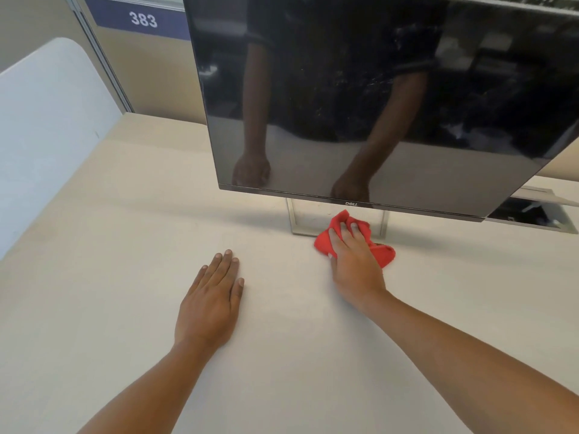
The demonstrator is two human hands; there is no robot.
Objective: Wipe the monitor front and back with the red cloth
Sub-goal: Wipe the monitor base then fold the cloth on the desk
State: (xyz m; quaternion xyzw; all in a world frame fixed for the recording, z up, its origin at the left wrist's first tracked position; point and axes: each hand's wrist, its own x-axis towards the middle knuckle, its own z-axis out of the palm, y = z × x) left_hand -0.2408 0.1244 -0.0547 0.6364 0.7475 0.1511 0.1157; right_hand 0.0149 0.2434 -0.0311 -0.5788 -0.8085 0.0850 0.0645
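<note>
red cloth point(383, 253) lies bunched on the pale desk point(109, 245), touching the front of the dell monitor's point(376, 98) silver stand point(294, 222), beneath the dark screen. right hand point(355, 263) presses down on it, fingers point(346, 234) curled into the fabric. left hand point(210, 303) rests flat on the desk, fingers extended and together, holding nothing.

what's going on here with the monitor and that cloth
A person stands at a pale desk facing a dark, switched-off monitor. The right hand presses on a crumpled red cloth lying on the desk by the monitor's stand. The left hand rests flat and empty on the desk. The cloth isn't on the screen, which shows specks and smudges.
</note>
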